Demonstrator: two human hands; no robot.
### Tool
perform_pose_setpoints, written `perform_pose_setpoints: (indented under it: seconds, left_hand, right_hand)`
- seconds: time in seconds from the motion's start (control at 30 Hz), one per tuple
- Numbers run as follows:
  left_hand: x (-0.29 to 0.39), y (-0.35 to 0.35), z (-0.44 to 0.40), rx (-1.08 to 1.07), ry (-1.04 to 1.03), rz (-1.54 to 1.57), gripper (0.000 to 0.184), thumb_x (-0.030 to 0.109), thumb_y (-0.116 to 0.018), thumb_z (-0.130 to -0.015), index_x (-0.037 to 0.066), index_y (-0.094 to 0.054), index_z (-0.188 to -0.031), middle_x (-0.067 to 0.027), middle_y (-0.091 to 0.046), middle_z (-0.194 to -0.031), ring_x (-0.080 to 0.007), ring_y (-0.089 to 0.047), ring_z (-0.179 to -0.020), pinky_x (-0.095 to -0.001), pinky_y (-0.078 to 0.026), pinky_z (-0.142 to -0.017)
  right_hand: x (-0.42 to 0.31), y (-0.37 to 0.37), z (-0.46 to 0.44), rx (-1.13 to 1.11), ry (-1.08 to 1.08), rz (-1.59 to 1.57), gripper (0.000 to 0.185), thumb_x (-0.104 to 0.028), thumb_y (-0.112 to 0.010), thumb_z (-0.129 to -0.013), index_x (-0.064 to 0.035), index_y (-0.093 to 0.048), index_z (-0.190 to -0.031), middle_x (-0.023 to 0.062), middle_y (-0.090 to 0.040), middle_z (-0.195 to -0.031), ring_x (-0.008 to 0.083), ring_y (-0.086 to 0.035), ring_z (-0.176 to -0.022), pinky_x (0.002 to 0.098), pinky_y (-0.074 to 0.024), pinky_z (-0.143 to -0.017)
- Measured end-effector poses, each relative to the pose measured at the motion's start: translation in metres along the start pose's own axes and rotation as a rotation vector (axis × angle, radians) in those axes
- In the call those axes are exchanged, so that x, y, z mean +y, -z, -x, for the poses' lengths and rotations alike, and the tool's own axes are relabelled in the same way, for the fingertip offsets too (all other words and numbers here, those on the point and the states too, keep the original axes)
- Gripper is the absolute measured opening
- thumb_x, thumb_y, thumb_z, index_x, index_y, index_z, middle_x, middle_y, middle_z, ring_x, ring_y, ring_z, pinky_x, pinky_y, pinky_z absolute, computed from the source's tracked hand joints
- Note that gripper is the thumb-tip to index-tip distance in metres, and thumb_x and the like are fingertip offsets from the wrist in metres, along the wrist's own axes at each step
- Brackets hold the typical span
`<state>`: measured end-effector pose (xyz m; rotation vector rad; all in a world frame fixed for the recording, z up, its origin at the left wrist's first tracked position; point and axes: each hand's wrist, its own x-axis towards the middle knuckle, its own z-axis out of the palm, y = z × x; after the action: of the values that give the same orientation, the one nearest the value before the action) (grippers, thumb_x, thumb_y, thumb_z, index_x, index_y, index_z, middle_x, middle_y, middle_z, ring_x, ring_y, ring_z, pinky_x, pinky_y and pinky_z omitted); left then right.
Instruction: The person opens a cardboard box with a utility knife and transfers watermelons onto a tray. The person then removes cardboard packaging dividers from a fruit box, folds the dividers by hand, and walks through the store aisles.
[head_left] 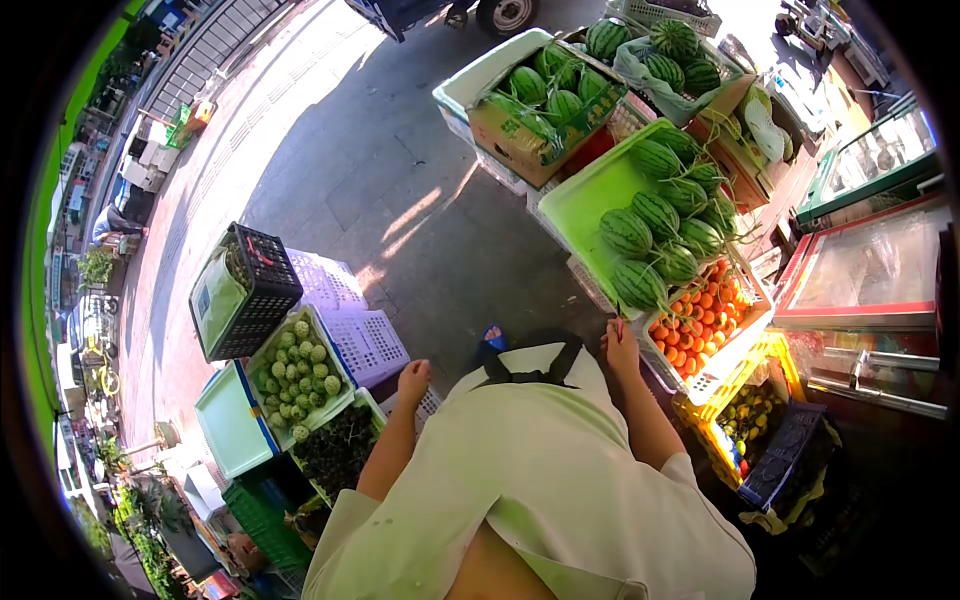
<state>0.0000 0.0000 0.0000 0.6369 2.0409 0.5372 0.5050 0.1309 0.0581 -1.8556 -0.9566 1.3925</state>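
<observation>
My left hand (414,382) hangs with its fingers curled closed, with nothing visible in it. It is nearest to the pale purple plastic crates (365,345) and the dark bunches of small fruit (338,450), which look like grapes. On the other side, my right hand (620,348) is closed beside a white crate (712,385) of round orange-red fruit (700,320). A small red spot shows at its fingertips, too small to name. Behind that crate, striped watermelons (655,215) lie in a bright green tray (580,205).
At left stand a black basket (268,285) and a box of pale green round fruit (298,375). A yellow crate (710,440) of small yellow-green fruit stands at right. Farther off, a cardboard box (520,140) holds more watermelons. Grey pavement (400,170) runs ahead towards a parked vehicle (420,12).
</observation>
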Motion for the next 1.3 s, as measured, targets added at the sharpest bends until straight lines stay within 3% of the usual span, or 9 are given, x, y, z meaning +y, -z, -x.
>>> perform_pose_setpoints:
  seconds: [0.23,0.33,0.43,0.6,0.67,0.83,1.1,1.23,1.3]
  left_hand:
    - [0.185,0.084,-0.125,-0.050,-0.066,0.118,0.031,0.027,-0.064,-0.095,-0.001,-0.067,-0.109,-0.0050,-0.068,-0.085,-0.0116,-0.061,-0.072,-0.0270,-0.048,-0.062]
    - [0.226,0.082,-0.197,-0.093,-0.166,-0.224,0.034,0.029,-0.065,-0.094,0.000,-0.067,-0.112,-0.0083,-0.070,-0.093,-0.0156,-0.064,-0.078,-0.0300,-0.051,-0.071]
    - [0.277,0.057,-0.256,-0.077,-0.199,-0.166,0.036,0.030,-0.065,-0.094,0.000,-0.067,-0.114,-0.0106,-0.071,-0.096,-0.0179,-0.067,-0.084,-0.0316,-0.053,-0.077]
    - [0.465,0.026,-0.269,-0.203,-0.383,-0.273,0.037,0.028,-0.066,-0.093,0.001,-0.065,-0.118,-0.0147,-0.072,-0.105,-0.0205,-0.069,-0.091,-0.0322,-0.054,-0.081]
    - [0.544,0.003,-0.292,-0.282,-0.525,-0.194,0.037,0.026,-0.065,-0.097,0.001,-0.063,-0.123,-0.0084,-0.070,-0.100,-0.0127,-0.065,-0.088,-0.0262,-0.052,-0.077]
    - [0.702,-0.052,-0.351,-0.496,-0.469,-0.130,0.034,0.026,-0.064,-0.098,0.002,-0.064,-0.123,-0.0071,-0.070,-0.105,-0.0115,-0.065,-0.095,-0.0255,-0.051,-0.081]
    - [0.920,-0.186,-0.429,-0.819,-0.766,-0.242,0.045,0.032,-0.066,-0.095,-0.002,-0.062,-0.124,-0.0127,-0.070,-0.109,-0.0221,-0.067,-0.091,-0.0316,-0.052,-0.084]
    - [0.961,-0.272,-0.494,-0.688,-0.672,-0.364,0.052,0.039,-0.068,-0.091,-0.003,-0.064,-0.121,-0.0131,-0.071,-0.106,-0.0242,-0.067,-0.088,-0.0325,-0.052,-0.083]
    - [0.981,-0.299,-0.513,-0.785,-0.406,-0.366,0.054,0.043,-0.070,-0.088,-0.004,-0.066,-0.114,-0.0109,-0.071,-0.098,-0.0217,-0.066,-0.084,-0.0336,-0.051,-0.078]
  right_hand:
    - [-0.110,-0.086,-0.068,0.244,0.282,0.287,0.024,-0.023,-0.056,-0.101,-0.0047,-0.063,-0.115,0.0089,-0.068,-0.079,0.0179,-0.066,-0.069,0.0330,-0.0521,-0.068]
    - [-0.148,-0.107,-0.136,0.283,0.238,-0.084,0.020,-0.017,-0.055,-0.102,-0.0029,-0.062,-0.115,0.0050,-0.062,-0.075,0.0110,-0.057,-0.062,0.0269,-0.0475,-0.060]
    - [-0.193,-0.115,-0.207,0.291,0.168,-0.235,0.021,-0.017,-0.055,-0.102,-0.0030,-0.062,-0.116,0.0054,-0.061,-0.075,0.0107,-0.057,-0.061,0.0260,-0.0473,-0.059]
    - [-0.286,-0.128,-0.289,0.271,0.109,-0.278,0.025,-0.019,-0.053,-0.104,-0.0022,-0.060,-0.121,0.0051,-0.062,-0.080,0.0110,-0.057,-0.065,0.0276,-0.0481,-0.061]
    - [-0.329,-0.128,-0.343,0.262,0.166,-0.293,0.025,-0.018,-0.053,-0.104,-0.0020,-0.060,-0.121,0.0052,-0.062,-0.081,0.0110,-0.057,-0.066,0.0270,-0.0486,-0.062]
    - [-0.397,-0.131,-0.404,0.273,0.174,-0.369,0.027,-0.019,-0.055,-0.104,-0.0019,-0.061,-0.123,0.0049,-0.063,-0.083,0.0115,-0.058,-0.070,0.0273,-0.0489,-0.066]
    - [-0.451,-0.159,-0.428,0.570,0.000,-0.345,0.029,-0.019,-0.053,-0.105,0.0001,-0.059,-0.126,0.0040,-0.062,-0.084,0.0099,-0.057,-0.072,0.0273,-0.0496,-0.068]
    - [-0.490,-0.183,-0.456,0.706,-0.048,-0.317,0.028,-0.020,-0.055,-0.104,-0.0006,-0.060,-0.123,0.0043,-0.063,-0.083,0.0104,-0.059,-0.072,0.0265,-0.0496,-0.068]
    - [-0.514,-0.192,-0.477,0.765,-0.034,-0.318,0.028,-0.019,-0.055,-0.103,0.0001,-0.060,-0.123,0.0039,-0.063,-0.083,0.0101,-0.059,-0.071,0.0257,-0.0491,-0.068]
